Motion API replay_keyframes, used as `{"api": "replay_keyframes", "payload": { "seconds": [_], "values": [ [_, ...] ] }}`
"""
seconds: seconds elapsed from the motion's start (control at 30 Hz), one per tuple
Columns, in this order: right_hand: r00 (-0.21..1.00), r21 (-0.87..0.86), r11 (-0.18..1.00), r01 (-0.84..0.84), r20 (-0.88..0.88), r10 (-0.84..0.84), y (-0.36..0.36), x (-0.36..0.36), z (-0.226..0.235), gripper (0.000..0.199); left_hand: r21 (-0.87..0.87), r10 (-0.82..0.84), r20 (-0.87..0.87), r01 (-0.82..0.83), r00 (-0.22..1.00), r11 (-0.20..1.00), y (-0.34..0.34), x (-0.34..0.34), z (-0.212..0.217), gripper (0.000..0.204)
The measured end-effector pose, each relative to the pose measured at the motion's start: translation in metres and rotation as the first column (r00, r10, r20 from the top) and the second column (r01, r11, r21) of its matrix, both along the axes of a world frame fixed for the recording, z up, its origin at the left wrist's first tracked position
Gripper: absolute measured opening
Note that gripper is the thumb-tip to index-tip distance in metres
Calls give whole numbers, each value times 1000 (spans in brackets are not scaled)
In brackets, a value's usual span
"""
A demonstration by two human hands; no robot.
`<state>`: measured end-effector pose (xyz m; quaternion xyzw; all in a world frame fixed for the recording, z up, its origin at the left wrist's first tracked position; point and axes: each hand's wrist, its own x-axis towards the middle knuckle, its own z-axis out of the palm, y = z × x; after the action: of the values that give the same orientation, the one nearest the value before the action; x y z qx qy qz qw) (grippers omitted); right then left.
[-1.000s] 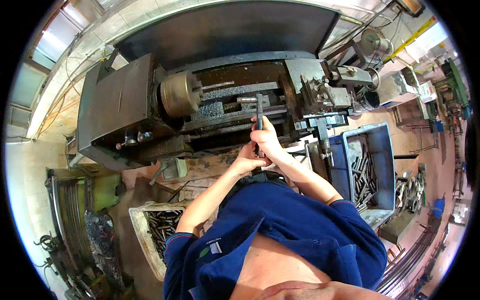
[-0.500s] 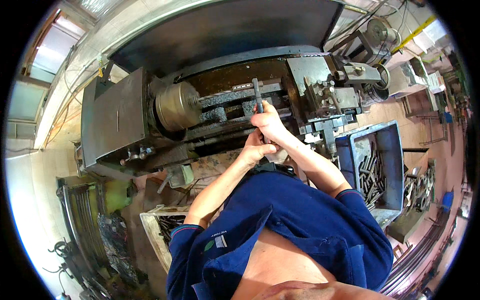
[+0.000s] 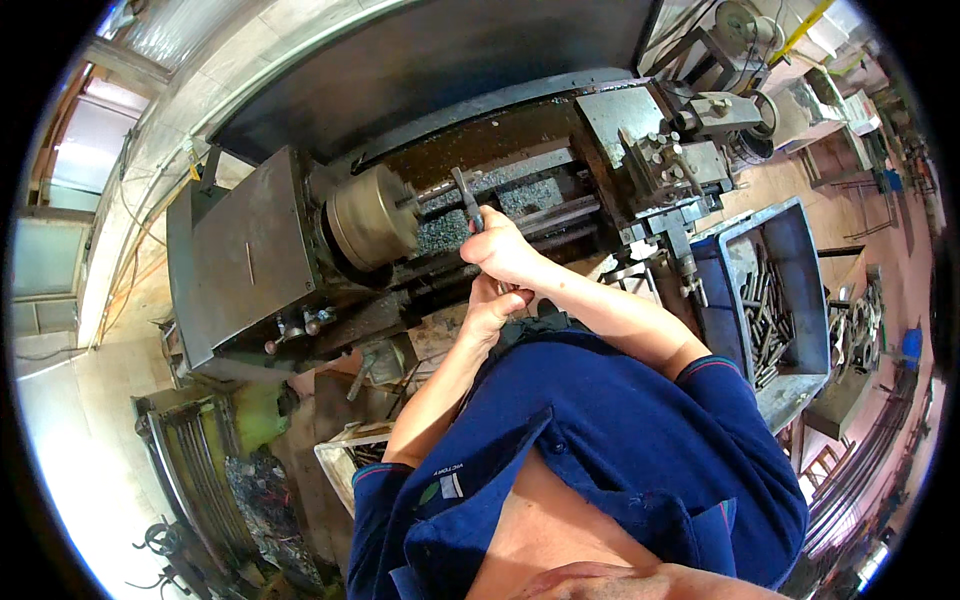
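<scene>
My right hand [image 3: 497, 245] is closed around a dark, bar-shaped metal tool [image 3: 466, 195] that sticks up past the fingers. Its far end is beside a thin rod projecting from the round lathe chuck [image 3: 372, 215]; I cannot tell whether they touch. Just below, close to my body, my left hand [image 3: 492, 308] has its fingers curled together under the right wrist. A small bit of metal seems to show at its fingertips, but its kind is hidden.
Beneath the hands, metal chips [image 3: 440, 235] cover the lathe bed. The tool post [image 3: 660, 165] and carriage stand to the right. A blue bin [image 3: 815, 300] holds many short metal rods. A pale crate [image 3: 335, 465] is at lower left, near the headstock [image 3: 235, 255].
Both hands have moved left relative to the lathe, bringing the tool nearer the chuck. The tool now tilts left. The view has shifted slightly.
</scene>
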<state>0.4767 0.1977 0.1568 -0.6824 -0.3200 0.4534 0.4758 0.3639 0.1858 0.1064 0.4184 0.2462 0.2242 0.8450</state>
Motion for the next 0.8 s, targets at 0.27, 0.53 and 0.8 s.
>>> {"api": "replay_keyframes", "payload": {
  "seconds": [0.27,0.53,0.8],
  "values": [
    [995,-3,996,89,-49,-89,-5,7,-12,24,-40,-5,-7,4,1000,999,-5,8,5,44],
    [966,43,985,169,-205,-156,-8,10,-18,21,-55,-88,10,88,996,995,-1,8,-13,54],
    [973,90,983,158,-181,-140,-5,-1,-17,19,-46,-44,32,46,998,998,-1,6,-13,51]
  ]
}}
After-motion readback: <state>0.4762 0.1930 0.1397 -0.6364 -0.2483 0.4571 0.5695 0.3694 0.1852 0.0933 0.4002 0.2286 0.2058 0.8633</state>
